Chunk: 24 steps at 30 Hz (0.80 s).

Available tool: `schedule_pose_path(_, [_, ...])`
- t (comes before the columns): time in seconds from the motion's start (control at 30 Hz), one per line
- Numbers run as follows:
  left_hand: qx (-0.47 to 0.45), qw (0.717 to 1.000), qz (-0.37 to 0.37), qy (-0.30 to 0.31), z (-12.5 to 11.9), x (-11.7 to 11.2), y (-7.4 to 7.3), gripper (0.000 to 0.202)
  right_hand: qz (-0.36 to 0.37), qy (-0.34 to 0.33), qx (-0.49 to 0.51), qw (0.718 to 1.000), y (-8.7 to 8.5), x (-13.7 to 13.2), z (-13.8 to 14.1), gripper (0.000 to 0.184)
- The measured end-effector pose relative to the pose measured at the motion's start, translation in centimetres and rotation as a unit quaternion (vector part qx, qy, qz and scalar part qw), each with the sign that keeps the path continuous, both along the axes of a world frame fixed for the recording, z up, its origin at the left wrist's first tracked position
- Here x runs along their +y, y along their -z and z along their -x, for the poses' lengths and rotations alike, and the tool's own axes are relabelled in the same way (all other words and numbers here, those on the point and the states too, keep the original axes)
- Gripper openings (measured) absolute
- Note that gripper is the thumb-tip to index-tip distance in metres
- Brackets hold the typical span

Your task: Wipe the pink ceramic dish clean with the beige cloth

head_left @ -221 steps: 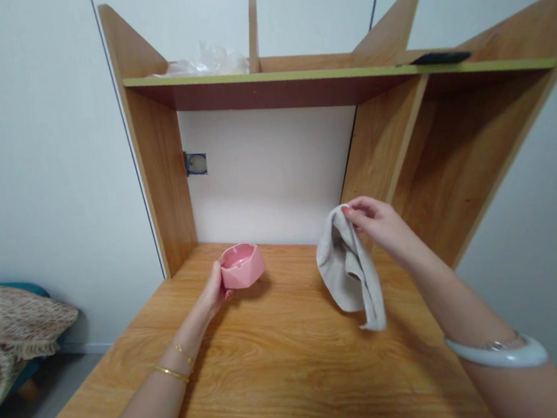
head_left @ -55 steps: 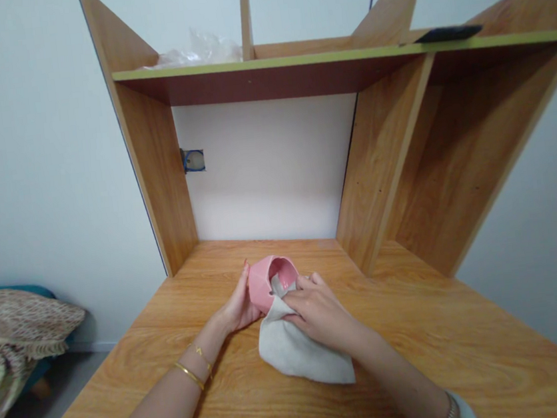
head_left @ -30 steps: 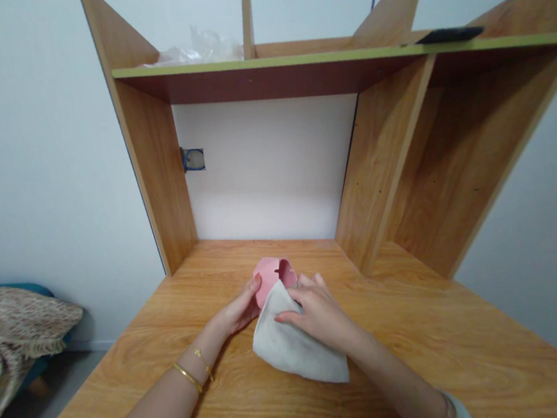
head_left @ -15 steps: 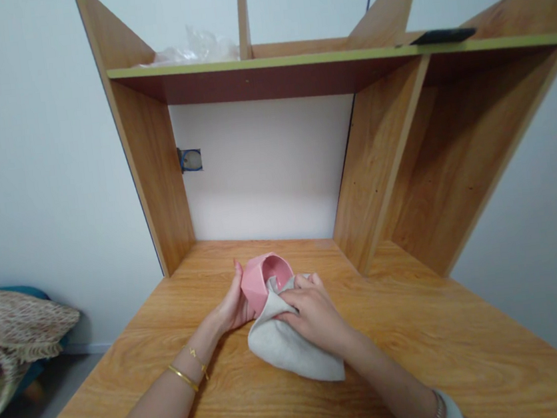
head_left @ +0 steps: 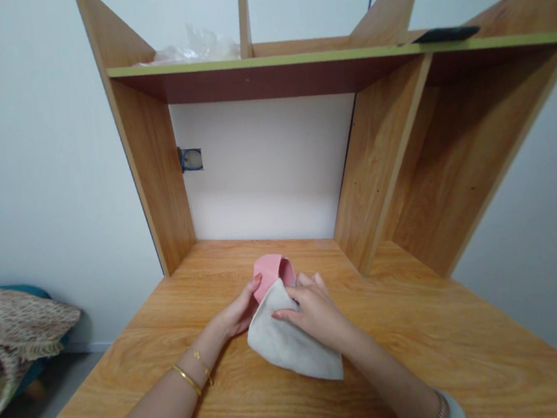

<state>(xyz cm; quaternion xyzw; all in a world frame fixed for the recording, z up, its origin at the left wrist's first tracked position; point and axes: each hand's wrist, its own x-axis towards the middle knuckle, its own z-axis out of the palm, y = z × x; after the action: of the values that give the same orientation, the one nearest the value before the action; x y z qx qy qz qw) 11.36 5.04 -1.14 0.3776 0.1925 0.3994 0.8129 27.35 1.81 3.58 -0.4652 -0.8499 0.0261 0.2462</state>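
Observation:
A pink faceted pot (head_left: 267, 274), tilted with its opening turned to the right, is gripped by my left hand (head_left: 242, 309) on its left side. The thumb lies across the outer wall; the other fingers are mostly hidden beneath it. My right hand (head_left: 315, 309) holds a light grey cloth (head_left: 291, 342) at the pot's rim. One corner of the cloth covers part of the opening, and the rest hangs down over the wooden desk (head_left: 261, 412). The right fingertips are partly hidden at the rim.
A wooden shelf (head_left: 292, 61) with upright dividers rises behind the desk. On it lie a clear plastic bag (head_left: 202, 45) and a flat black object (head_left: 446, 34). An open socket box (head_left: 191, 159) shows in the back wall. A patterned blanket (head_left: 14, 319) drapes over blue furniture at left.
My left hand has turned the pot further to the right, and its thumb now lies across the outer wall. Less of the opening shows. My right hand has shifted slightly with the cloth.

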Motion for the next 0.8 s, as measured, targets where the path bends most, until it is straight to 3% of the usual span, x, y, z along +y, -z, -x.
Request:
schedule_pose_path(0.1, [-0.027,0.998,0.019,-0.051,-0.1,0.3,-0.3,0.053,-0.035,-0.054,-0.061,0.996,-0.1,0.1,-0.2,0.014])
schedule_pose_path(0.2, [-0.045,0.996,0.022,-0.071,-0.1,0.5,-0.7,0.056,-0.062,-0.058,-0.091,0.992,-0.2,0.2,-0.4,0.014])
schedule_pose_path(0.43, [-0.087,0.995,-0.027,0.042,0.2,0.1,-1.0,0.075,-0.04,-0.052,-0.012,0.998,0.4,0.6,-0.9,0.014])
schedule_pose_path(0.53, [-0.081,0.994,-0.052,0.052,0.2,-0.3,-0.8,0.069,-0.001,-0.02,0.06,0.998,0.7,1.0,-0.9,0.019])
schedule_pose_path(0.67, [-0.044,0.998,-0.05,-0.012,0.0,-0.5,-0.5,0.058,0.049,0.012,0.119,0.992,1.0,1.3,-0.7,0.017])
schedule_pose_path(0.8, [-0.018,0.998,-0.016,-0.06,-0.3,-0.3,-0.3,0.055,0.062,0.02,0.102,0.993,1.0,1.3,-0.6,0.019])
